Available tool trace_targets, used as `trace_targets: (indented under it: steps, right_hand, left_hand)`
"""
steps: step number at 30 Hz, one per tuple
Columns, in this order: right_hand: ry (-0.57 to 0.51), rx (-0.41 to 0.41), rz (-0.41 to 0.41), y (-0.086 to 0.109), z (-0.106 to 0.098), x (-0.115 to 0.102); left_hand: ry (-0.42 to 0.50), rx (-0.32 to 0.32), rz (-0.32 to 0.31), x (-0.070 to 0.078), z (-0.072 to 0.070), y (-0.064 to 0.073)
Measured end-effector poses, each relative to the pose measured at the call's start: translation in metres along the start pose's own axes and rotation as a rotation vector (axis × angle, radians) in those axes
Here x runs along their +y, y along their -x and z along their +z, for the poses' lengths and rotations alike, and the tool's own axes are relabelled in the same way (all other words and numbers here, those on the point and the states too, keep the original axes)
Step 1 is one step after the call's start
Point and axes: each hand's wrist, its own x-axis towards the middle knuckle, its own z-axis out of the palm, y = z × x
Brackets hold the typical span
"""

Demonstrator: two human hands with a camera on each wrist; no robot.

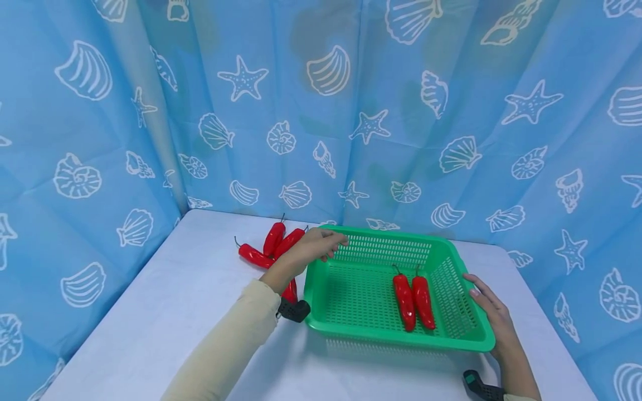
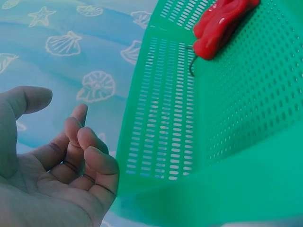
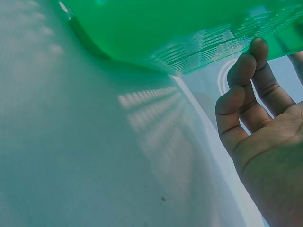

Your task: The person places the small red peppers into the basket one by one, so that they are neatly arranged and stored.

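Observation:
A green perforated basket [image 1: 371, 341] sits on the white table with two red chili peppers [image 1: 404, 301] side by side in its right half. At its far left corner is my left hand [image 1: 318, 245], fingers loosely bent, thumb apart and nothing between them. The left wrist view puts this left hand [image 2: 71, 165] right beside the basket wall [image 2: 161, 109]. My right hand [image 1: 494, 314] grips the basket's right rim; in the right wrist view its bent fingers [image 3: 241, 71] come up against the basket's outer side [image 3: 189, 47]. More red chili peppers [image 1: 273, 238] lie left of the basket, partly behind my left forearm.
A blue curtain [image 1: 281, 111] with white shells and starfish hangs along the back and sides of the white table [image 1: 165, 312]. Black wrist straps with cameras [image 1: 295, 309] project near the basket's left edge and below its right front corner.

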Motion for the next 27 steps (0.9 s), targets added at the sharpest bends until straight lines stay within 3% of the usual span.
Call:
trace_targets:
  steps: [9,15,27]
  right_hand:
    - [-0.006,-0.007,0.006,-0.001,0.0,0.0]
    - [-0.038,-0.021,-0.003,0.0,0.0,0.0]
    - [-0.04,-0.01,0.029,0.001,0.001,-0.003]
  left_hand:
    - [0.032,0.06,0.004,-0.01,-0.021,0.01]
    - [0.151,0.076,0.028,-0.019,-0.035,0.018]
    - [0.257,0.149,-0.073,-0.049,-0.061,0.03]
